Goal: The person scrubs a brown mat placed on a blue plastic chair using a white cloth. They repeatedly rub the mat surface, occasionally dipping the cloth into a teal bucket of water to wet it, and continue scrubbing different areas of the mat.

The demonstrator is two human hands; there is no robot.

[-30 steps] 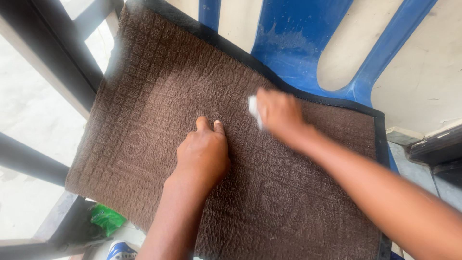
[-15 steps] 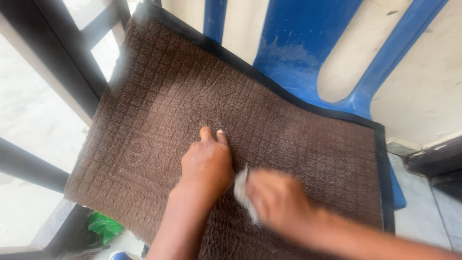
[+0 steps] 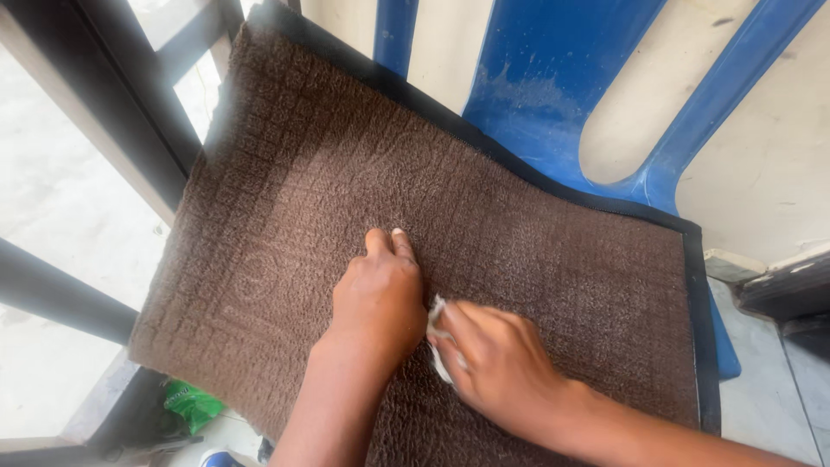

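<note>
One brown mat (image 3: 328, 199) fills most of the view. It has a black rubber border and a pattern of small squares pressed in its surface. It lies spread over one blue plastic chair (image 3: 553, 95), and the back of the chair shows above the far edge of the mat (the seat itself is hidden under it). At the left side there is one black metal railing (image 3: 130, 95), of which I count two thick bars, one slanting at the top and one lower down; the left edge of the mat is just beside them. Behind the chair is a pale wall.

Two hands work on the mat, both near its front middle part. The left hand (image 3: 380, 298) lies flat with the palm down, the fingers together and pointing away from the person, and it presses the mat. Its forearm comes up from the bottom edge. The right hand (image 3: 497, 363) is just beside it, almost touching, and its arm comes in from the lower right corner. This hand is closed around one small white cloth (image 3: 437, 342), of which only a small piece shows between the two hands, touching the mat.

Below the mat, at the lower left, lies one small green package (image 3: 190, 402) on the floor.
</note>
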